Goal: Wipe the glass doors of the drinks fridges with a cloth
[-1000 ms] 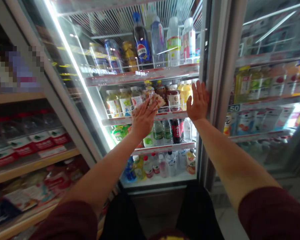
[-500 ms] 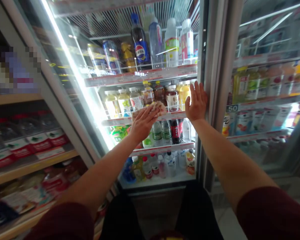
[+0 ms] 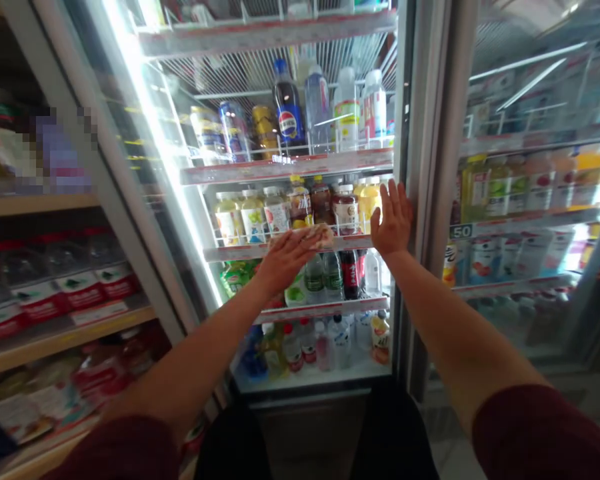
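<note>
My left hand (image 3: 286, 261) presses a pale, crumpled cloth (image 3: 321, 236) against the glass door of a lit drinks fridge. Its fingers lie nearly flat over the cloth, which shows beyond the fingertips. Behind the glass, at about the same height, is a fridge shelf edge (image 3: 240, 253) with several juice and tea bottles (image 3: 346, 205) above it. My right hand (image 3: 394, 223) rests open and flat near the right side of the glass, fingers pointing up and thumb apart, beside the metal door frame (image 3: 427, 133).
Wooden shelves with packs of red-labelled bottles (image 3: 70, 280) stand close on the left. A second glass fridge door (image 3: 525, 167) is on the right. Inside the lit fridge, a cola bottle (image 3: 287, 110) stands on an upper shelf. My legs are close to the fridge's base.
The camera view has tilted up a little, so the shelves and bottles sit lower. My left hand and the cloth have shifted slightly down the glass. My right hand stays by the frame.
</note>
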Demonstrator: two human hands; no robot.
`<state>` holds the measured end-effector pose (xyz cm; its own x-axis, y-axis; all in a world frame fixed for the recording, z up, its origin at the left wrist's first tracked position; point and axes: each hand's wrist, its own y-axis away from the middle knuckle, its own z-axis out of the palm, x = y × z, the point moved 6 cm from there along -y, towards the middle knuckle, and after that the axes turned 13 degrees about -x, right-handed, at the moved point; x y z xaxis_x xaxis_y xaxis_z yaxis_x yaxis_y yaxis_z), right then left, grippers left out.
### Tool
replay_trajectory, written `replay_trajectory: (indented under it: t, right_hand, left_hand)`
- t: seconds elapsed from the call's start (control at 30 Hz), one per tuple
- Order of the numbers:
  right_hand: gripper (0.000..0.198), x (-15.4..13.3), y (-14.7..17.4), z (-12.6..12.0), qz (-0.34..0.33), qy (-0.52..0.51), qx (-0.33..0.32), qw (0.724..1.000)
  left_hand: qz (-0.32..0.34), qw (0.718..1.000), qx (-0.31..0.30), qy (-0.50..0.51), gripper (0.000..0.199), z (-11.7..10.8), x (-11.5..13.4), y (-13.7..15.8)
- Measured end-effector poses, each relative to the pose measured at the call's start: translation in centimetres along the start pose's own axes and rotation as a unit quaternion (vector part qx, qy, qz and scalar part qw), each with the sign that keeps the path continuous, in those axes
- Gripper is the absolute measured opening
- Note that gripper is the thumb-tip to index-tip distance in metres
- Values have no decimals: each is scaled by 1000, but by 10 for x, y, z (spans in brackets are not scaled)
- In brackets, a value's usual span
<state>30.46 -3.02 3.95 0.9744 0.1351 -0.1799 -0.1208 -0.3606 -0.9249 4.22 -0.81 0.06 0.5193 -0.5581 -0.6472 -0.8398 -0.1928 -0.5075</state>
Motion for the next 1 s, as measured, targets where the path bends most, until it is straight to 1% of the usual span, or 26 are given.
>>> replay_trajectory:
  t: [0.1, 0.13, 0.17, 0.2, 0.3, 0.33, 0.37, 0.4, 0.43, 0.5, 0.53, 0.57, 0.6, 0.7, 0.73, 0.77, 0.8, 0.87, 0.93, 1.0]
  right_hand:
    - [58, -1, 0, -1, -1, 4, 1, 1000]
    - [58, -1, 0, -1, -2, 4, 1, 1000]
    - [58, -1, 0, -1, -3, 5, 1, 1000]
    - [58, 0, 1, -1, -4, 5, 2, 1000]
    - [58, 1, 1, 1, -8, 9, 4, 1000]
    - [58, 1, 1, 1, -9, 11, 7, 1000]
    - [58, 2, 1, 1, -10, 13, 9, 1000]
    - [58, 2, 2, 2, -10, 13, 12, 1000]
    - [58, 3, 2, 2, -11, 13, 16, 1000]
    - [58, 4, 1, 2, -12, 12, 21, 1000]
    - [58, 4, 1, 2, -13, 12, 24, 1000]
    - [58, 5, 1, 3, -14, 11, 27, 999]
    - [58, 6, 1, 4, -13, 9, 29, 999]
    - [57, 8, 5, 7, -5, -4, 36, 999]
    - [57, 8, 9, 8, -3, -8, 37, 999]
    - [57, 8, 13, 10, -1, -11, 36, 999]
    - [58, 6, 19, 12, 0, -11, 32, 999]
    - [59, -1, 35, 18, -3, -1, 10, 1000]
    - [62, -11, 55, 27, -16, 17, -29, 999]
    - [64, -21, 76, 39, -27, 35, -67, 997]
  left_hand:
    - [-108, 993, 42, -6, 62, -6, -17, 7]
    - [-129, 990, 53, -9, 64, -6, -17, 12]
    - [-133, 989, 59, -12, 65, -3, -12, 16]
    - [-119, 991, 58, -13, 67, 1, -5, 20]
    - [-25, 999, 22, -1, 74, 16, 22, 28]
    - [-10, 1000, 14, 7, 76, 17, 25, 29]
    - [-20, 1000, 16, 17, 77, 17, 22, 27]
    - [-54, 998, 30, 27, 77, 13, 15, 25]
    - [-101, 993, 55, 36, 76, 8, 5, 24]
    - [-189, 975, 102, 50, 72, 1, -10, 22]
    - [-215, 968, 115, 53, 71, 0, -13, 22]
    - [-221, 966, 119, 53, 69, 2, -10, 21]
    - [-205, 971, 114, 50, 67, 6, -2, 21]
    - [-81, 994, 71, 26, 64, 23, 34, 21]
    - [-51, 997, 61, 21, 63, 26, 41, 22]
    - [-41, 997, 56, 20, 63, 28, 44, 22]
    - [-53, 997, 58, 24, 63, 27, 41, 22]
    - [-119, 989, 81, 37, 63, 21, 25, 23]
    - [-184, 976, 110, 48, 63, 17, 13, 26]
    - [-223, 965, 124, 57, 62, 22, 16, 31]
